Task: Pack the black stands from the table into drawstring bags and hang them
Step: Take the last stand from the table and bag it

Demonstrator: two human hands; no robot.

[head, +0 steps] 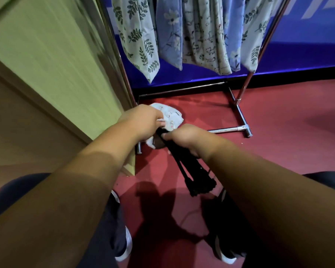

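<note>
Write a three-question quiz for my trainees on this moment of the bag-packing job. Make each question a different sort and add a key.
1. True or false: the right hand grips the black folded stand.
2. Multiple choice: the patterned cloth bags at the back hang from A) the chrome metal rack, B) a door handle, C) a wall hook.
3. Fill in the colour: the left hand holds the small white printed cloth bag above the ___ floor.

Key: 1 true; 2 A; 3 red.
</note>
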